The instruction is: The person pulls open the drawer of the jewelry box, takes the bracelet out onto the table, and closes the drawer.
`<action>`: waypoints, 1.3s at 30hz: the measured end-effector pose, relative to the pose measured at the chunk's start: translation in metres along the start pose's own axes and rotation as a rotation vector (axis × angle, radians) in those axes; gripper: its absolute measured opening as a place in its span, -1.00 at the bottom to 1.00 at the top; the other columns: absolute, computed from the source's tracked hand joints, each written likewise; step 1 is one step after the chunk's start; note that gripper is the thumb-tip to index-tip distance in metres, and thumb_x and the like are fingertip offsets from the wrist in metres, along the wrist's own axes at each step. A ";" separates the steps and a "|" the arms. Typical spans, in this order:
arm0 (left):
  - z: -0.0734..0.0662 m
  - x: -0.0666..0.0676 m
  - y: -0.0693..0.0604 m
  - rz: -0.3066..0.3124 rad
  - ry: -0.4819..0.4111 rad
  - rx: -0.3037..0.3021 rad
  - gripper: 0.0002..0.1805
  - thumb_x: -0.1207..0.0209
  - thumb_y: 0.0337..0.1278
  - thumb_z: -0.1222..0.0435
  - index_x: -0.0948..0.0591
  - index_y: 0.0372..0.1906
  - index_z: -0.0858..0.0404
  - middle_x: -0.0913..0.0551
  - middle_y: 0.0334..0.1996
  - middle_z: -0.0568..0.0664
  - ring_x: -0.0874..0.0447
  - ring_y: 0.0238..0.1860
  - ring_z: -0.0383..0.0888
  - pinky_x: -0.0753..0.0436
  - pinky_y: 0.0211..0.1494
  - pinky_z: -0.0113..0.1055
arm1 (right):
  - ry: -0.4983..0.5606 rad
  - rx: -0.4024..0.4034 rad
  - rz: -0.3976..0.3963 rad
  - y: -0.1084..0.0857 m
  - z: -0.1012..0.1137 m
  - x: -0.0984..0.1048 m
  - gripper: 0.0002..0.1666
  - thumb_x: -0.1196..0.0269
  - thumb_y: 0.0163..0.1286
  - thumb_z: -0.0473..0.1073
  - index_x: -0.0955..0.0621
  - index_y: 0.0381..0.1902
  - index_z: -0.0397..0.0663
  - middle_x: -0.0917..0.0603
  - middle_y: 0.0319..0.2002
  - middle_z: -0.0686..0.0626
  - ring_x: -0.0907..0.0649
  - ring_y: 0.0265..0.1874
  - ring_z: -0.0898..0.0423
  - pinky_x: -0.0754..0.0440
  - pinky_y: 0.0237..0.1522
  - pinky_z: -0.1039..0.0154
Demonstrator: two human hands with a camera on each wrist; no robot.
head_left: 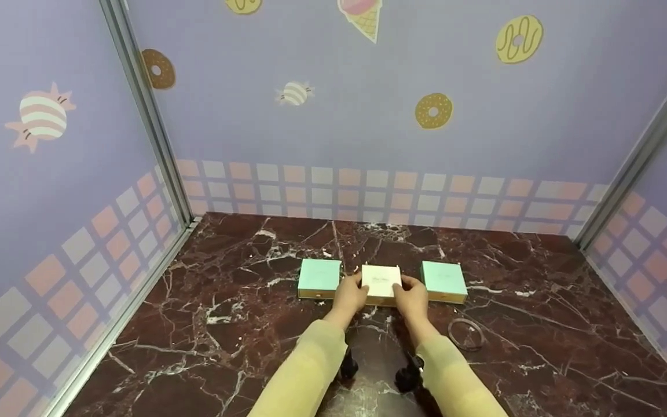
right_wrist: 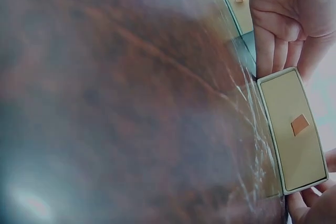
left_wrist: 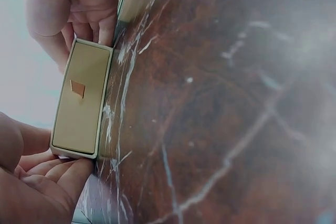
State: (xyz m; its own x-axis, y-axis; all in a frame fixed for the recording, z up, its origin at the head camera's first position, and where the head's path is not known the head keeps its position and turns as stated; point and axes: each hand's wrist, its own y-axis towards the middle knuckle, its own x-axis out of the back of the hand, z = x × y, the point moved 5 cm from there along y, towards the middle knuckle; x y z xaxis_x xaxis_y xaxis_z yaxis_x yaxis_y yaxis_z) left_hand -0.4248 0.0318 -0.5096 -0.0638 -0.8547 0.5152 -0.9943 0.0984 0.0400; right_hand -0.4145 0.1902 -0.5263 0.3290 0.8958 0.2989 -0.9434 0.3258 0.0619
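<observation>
A small white drawer box (head_left: 381, 280) with faint lettering on its lid sits on the dark marbled table (head_left: 241, 359). My left hand (head_left: 350, 294) holds its left side, thumb near the front corner. On the right side my right hand (head_left: 412, 296) grips it the same way. The left wrist view shows the gold drawer front (left_wrist: 84, 121) with a small orange pull tab (left_wrist: 77, 88), the drawer pushed in. Mint-green boxes flank the white one: a left box (head_left: 319, 277) beside my left hand and a right box (head_left: 444, 280) beside my right hand.
A thin ring-shaped object (head_left: 466, 335) lies on the table, right of my right wrist. Black wrist devices hang below both sleeves, one of them a dark lump (head_left: 407, 377). Patterned purple wall panels (head_left: 362, 133) enclose the table behind and at both sides.
</observation>
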 end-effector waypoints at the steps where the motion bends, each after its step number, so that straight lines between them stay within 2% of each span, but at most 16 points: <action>1: 0.000 0.000 -0.002 -0.001 0.006 -0.005 -0.48 -0.13 0.47 0.40 -0.43 0.44 0.43 -0.46 0.43 0.33 -0.41 0.47 0.27 -0.55 0.44 0.11 | 0.004 -0.003 0.000 -0.001 -0.001 0.000 -0.51 -0.14 0.51 -0.32 -0.49 0.29 -0.55 -0.56 0.24 -0.52 -0.57 0.27 -0.37 -0.62 0.28 -0.18; 11: 0.003 0.001 -0.016 0.032 0.062 -0.015 -0.44 -0.14 0.46 0.38 -0.39 0.45 0.51 -0.41 0.44 0.42 -0.36 0.48 0.34 -0.48 0.48 0.17 | 0.013 0.000 0.003 -0.014 -0.002 0.005 -0.53 -0.19 0.43 -0.36 -0.53 0.22 -0.57 -0.59 0.17 -0.52 -0.61 0.18 -0.36 -0.65 0.22 -0.16; 13: 0.003 0.002 -0.020 0.040 0.060 -0.008 -0.42 -0.14 0.46 0.38 -0.36 0.46 0.51 -0.37 0.46 0.44 -0.38 0.46 0.35 -0.54 0.42 0.16 | 0.012 0.002 0.010 -0.017 -0.002 0.007 -0.54 -0.19 0.42 -0.36 -0.54 0.20 -0.56 -0.60 0.15 -0.51 -0.62 0.15 -0.35 -0.65 0.20 -0.15; 16: 0.004 0.001 -0.027 0.058 0.047 0.002 -0.41 -0.13 0.48 0.37 -0.34 0.48 0.51 -0.34 0.48 0.43 -0.34 0.49 0.34 -0.51 0.46 0.16 | -0.009 0.002 0.025 -0.023 -0.002 0.009 -0.55 -0.21 0.41 -0.36 -0.54 0.19 -0.55 -0.61 0.13 -0.50 -0.63 0.12 -0.33 -0.65 0.18 -0.13; 21: 0.005 0.002 -0.035 0.073 0.055 -0.045 -0.42 -0.14 0.44 0.39 -0.35 0.44 0.58 -0.38 0.45 0.46 -0.32 0.50 0.35 -0.39 0.55 0.19 | -0.035 -0.007 0.057 -0.031 -0.003 0.013 -0.55 -0.23 0.40 -0.35 -0.54 0.17 -0.53 -0.62 0.09 -0.47 -0.63 0.06 -0.26 -0.67 0.09 -0.04; 26: 0.005 0.005 -0.044 0.090 0.062 -0.069 -0.41 -0.16 0.43 0.39 -0.35 0.44 0.58 -0.38 0.44 0.46 -0.34 0.48 0.36 -0.39 0.54 0.20 | -0.042 0.003 0.097 -0.038 -0.004 0.017 -0.58 -0.23 0.40 -0.35 -0.54 0.14 -0.52 -0.63 0.04 -0.43 -0.64 -0.01 -0.18 -0.67 -0.01 0.08; 31: 0.006 0.007 -0.055 0.116 0.055 -0.068 -0.39 -0.16 0.44 0.37 -0.33 0.46 0.56 -0.38 0.45 0.45 -0.35 0.48 0.36 -0.42 0.52 0.21 | -0.055 0.028 0.128 -0.048 -0.004 0.022 -0.59 -0.25 0.39 -0.36 -0.54 0.13 -0.51 -0.64 0.01 -0.42 -0.64 -0.01 -0.17 -0.66 -0.02 0.08; 39: 0.004 0.009 -0.077 0.132 0.065 -0.068 -0.36 -0.20 0.40 0.38 -0.32 0.44 0.61 -0.39 0.42 0.49 -0.38 0.45 0.38 -0.43 0.49 0.23 | -0.076 0.059 0.177 -0.066 -0.002 0.030 -0.59 -0.31 0.35 -0.37 -0.55 0.09 -0.51 -0.65 -0.01 -0.40 -0.66 -0.06 -0.12 -0.65 -0.16 0.25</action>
State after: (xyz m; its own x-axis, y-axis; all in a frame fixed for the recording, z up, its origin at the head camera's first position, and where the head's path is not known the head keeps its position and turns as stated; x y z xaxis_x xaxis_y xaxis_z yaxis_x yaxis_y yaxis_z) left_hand -0.3495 0.0142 -0.5117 -0.1862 -0.7976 0.5737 -0.9694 0.2442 0.0249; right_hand -0.3423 0.1961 -0.5235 0.1563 0.9114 0.3807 -0.9877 0.1455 0.0571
